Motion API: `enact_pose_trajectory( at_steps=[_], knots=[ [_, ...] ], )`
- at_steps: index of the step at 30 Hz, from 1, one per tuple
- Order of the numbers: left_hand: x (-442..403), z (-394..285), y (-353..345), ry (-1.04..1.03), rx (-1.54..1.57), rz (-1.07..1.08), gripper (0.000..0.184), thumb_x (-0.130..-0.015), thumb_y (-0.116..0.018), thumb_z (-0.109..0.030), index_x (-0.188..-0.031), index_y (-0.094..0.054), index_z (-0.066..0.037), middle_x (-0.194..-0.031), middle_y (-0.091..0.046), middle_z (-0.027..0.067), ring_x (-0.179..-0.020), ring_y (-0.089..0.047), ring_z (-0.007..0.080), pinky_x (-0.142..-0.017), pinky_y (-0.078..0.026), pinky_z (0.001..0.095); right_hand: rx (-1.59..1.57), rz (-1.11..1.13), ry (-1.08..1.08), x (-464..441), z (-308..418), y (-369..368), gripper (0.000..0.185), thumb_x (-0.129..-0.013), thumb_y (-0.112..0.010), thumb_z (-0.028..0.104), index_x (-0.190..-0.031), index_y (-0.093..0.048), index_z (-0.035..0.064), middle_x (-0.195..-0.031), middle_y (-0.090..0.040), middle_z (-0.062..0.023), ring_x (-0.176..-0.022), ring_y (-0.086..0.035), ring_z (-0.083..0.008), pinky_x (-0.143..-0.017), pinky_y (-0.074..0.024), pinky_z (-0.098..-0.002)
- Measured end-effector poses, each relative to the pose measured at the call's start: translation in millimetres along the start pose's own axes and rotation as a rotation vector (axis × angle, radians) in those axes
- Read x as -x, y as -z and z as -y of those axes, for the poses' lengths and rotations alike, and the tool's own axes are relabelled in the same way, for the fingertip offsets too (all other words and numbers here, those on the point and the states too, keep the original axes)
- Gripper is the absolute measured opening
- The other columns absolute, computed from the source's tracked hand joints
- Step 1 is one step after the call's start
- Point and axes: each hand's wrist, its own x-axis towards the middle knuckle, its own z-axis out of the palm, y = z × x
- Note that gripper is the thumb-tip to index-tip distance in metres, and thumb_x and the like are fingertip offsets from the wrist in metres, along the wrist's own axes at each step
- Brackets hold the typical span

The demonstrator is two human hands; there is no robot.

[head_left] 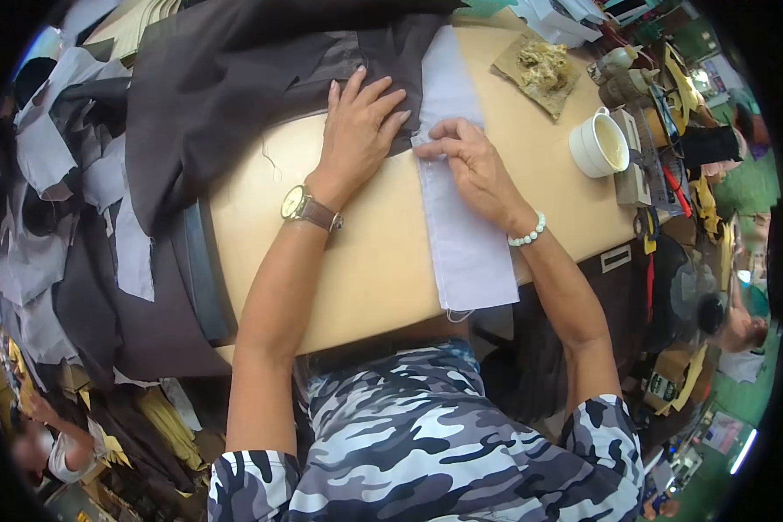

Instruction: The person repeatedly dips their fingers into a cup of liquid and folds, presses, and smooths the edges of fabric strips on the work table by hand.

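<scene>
My left hand [361,130] lies flat with its fingers spread on a dark brown cloth [226,96] near the back of the wooden table. Beside it, my right hand [470,161] has its thumb and index finger pinched at the left edge of a long pale lavender strip [470,252], where the strip meets the dark cloth. The strip runs from the back of the table over the front edge, with loose threads at its end. Whatever sits between the pinching fingertips is too small to make out.
A white cup [598,146] stands on the right, near a brown piece [539,74] bearing a yellowish clump, bottles [613,65] and scissors [644,224]. Cloth scraps [43,252] hang at the left. Other people are at the far left and right.
</scene>
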Motion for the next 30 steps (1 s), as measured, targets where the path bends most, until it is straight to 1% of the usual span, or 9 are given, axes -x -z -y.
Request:
enact_pose_trajectory(
  at_steps=[5,8,11,14,17,20,24,26,30],
  knots=[
    [-0.2,2.8,0.0,-0.009,-0.007,-0.006,0.030,-0.091,-0.057,-0.027,-0.116,-0.064,-0.011,-0.129,-0.055,0.0086,-0.133,-0.035,0.0325,-0.110,-0.019,0.0552,0.032,0.005,0.088,8.0,-2.5,-0.8,0.035,-0.072,-0.048,-0.007,-0.090,-0.073,0.0087,-0.102,-0.058,-0.0135,-0.101,-0.054,-0.0319,-0.092,-0.0420,-0.0384],
    [1.5,4.3,0.0,-0.007,-0.015,-0.003,0.031,-0.091,-0.057,-0.028,-0.116,-0.064,-0.011,-0.129,-0.055,0.0086,-0.133,-0.035,0.0323,-0.110,-0.019,0.0550,0.066,0.049,0.096,28.6,14.1,4.0,0.034,-0.070,-0.050,-0.006,-0.090,-0.073,0.0080,-0.105,-0.058,-0.0141,-0.102,-0.054,-0.0317,-0.093,-0.0415,-0.0385],
    [1.3,3.6,-1.4,0.000,-0.018,-0.001,0.032,-0.091,-0.057,-0.029,-0.117,-0.064,-0.011,-0.129,-0.056,0.0086,-0.133,-0.035,0.0320,-0.110,-0.019,0.0550,0.104,0.134,0.117,54.5,27.8,12.0,0.034,-0.070,-0.050,-0.006,-0.090,-0.073,0.0080,-0.107,-0.057,-0.0146,-0.103,-0.054,-0.0314,-0.092,-0.0416,-0.0384],
    [3.1,5.7,-2.7,-0.006,-0.027,0.003,0.032,-0.091,-0.057,-0.029,-0.118,-0.064,-0.012,-0.129,-0.056,0.0084,-0.133,-0.035,0.0319,-0.111,-0.018,0.0546,0.045,0.244,0.128,67.7,34.9,17.5,0.036,-0.069,-0.050,-0.006,-0.092,-0.073,0.0090,-0.106,-0.056,-0.0146,-0.104,-0.054,-0.0317,-0.091,-0.0420,-0.0384],
    [4.5,5.1,-4.4,0.004,-0.030,0.002,0.032,-0.091,-0.057,-0.029,-0.117,-0.064,-0.012,-0.129,-0.055,0.0081,-0.133,-0.035,0.0317,-0.111,-0.018,0.0546,-0.016,0.159,0.090,55.3,26.7,15.2,0.035,-0.071,-0.050,-0.005,-0.094,-0.073,0.0096,-0.104,-0.058,-0.0137,-0.101,-0.055,-0.0312,-0.089,-0.0423,-0.0383],
    [3.7,5.5,-3.9,0.001,-0.025,-0.001,0.032,-0.091,-0.057,-0.029,-0.117,-0.064,-0.012,-0.129,-0.056,0.0078,-0.133,-0.036,0.0318,-0.111,-0.018,0.0548,0.038,0.015,0.083,23.8,6.8,2.1,0.034,-0.073,-0.050,-0.005,-0.094,-0.072,0.0092,-0.102,-0.058,-0.0130,-0.099,-0.055,-0.0308,-0.088,-0.0425,-0.0389],
    [4.4,4.4,-2.3,-0.008,-0.026,-0.005,0.031,-0.091,-0.058,-0.028,-0.117,-0.064,-0.013,-0.129,-0.056,0.0077,-0.133,-0.036,0.0319,-0.111,-0.018,0.0553,0.102,0.019,0.128,12.3,0.9,-1.6,0.033,-0.074,-0.049,-0.005,-0.095,-0.072,0.0080,-0.103,-0.058,-0.0131,-0.097,-0.055,-0.0312,-0.087,-0.0431,-0.0390],
    [4.8,4.8,-2.8,-0.009,-0.036,-0.005,0.031,-0.091,-0.058,-0.028,-0.117,-0.064,-0.013,-0.129,-0.055,0.0076,-0.133,-0.036,0.0319,-0.111,-0.018,0.0553,0.124,0.030,0.183,24.5,5.7,2.0,0.034,-0.073,-0.049,-0.005,-0.095,-0.071,0.0079,-0.102,-0.058,-0.0139,-0.097,-0.055,-0.0320,-0.086,-0.0433,-0.0392],
    [5.5,7.0,-5.1,-0.011,-0.039,-0.003,0.031,-0.091,-0.058,-0.028,-0.117,-0.064,-0.013,-0.130,-0.055,0.0074,-0.133,-0.035,0.0317,-0.111,-0.018,0.0554,0.144,0.153,0.200,65.8,29.3,12.5,0.033,-0.070,-0.052,-0.002,-0.094,-0.072,0.0091,-0.102,-0.058,-0.0149,-0.096,-0.056,-0.0314,-0.085,-0.0438,-0.0401]
  ],
)
